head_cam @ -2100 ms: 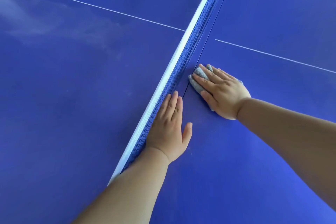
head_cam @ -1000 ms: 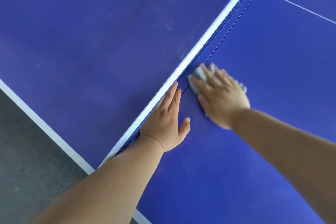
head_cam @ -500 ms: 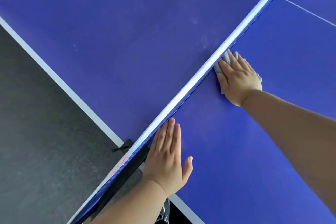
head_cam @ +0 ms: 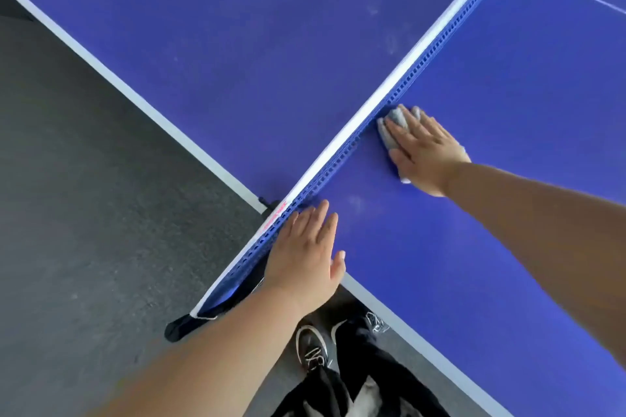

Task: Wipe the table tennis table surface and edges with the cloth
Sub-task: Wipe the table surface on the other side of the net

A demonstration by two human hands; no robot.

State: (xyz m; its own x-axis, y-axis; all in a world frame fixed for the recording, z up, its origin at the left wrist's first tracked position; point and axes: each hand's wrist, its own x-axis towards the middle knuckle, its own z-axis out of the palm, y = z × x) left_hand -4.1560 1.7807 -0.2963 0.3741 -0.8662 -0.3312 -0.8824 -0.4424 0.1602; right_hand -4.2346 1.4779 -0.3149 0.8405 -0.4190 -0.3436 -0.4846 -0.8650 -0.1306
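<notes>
Flat, straight fingers of the right hand [head_cam: 427, 153] are pressing the grey cloth [head_cam: 384, 137] onto the blue table [head_cam: 508, 78], just right of the net [head_cam: 338, 159]. The left hand [head_cam: 305, 257] is lying flat and empty near the table's near edge, bracing. Wiping well here is likely calling for even pressure while hugging the net's base.

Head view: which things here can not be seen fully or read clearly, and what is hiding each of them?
- Cloth: head view, mostly under the right hand; its full shape is hidden.
- Red print on the net: head view, too small and blurred to read.
- Net clamp: head view, partly behind the left forearm.
- Table: head view, cut off by the top and right edges.
</notes>
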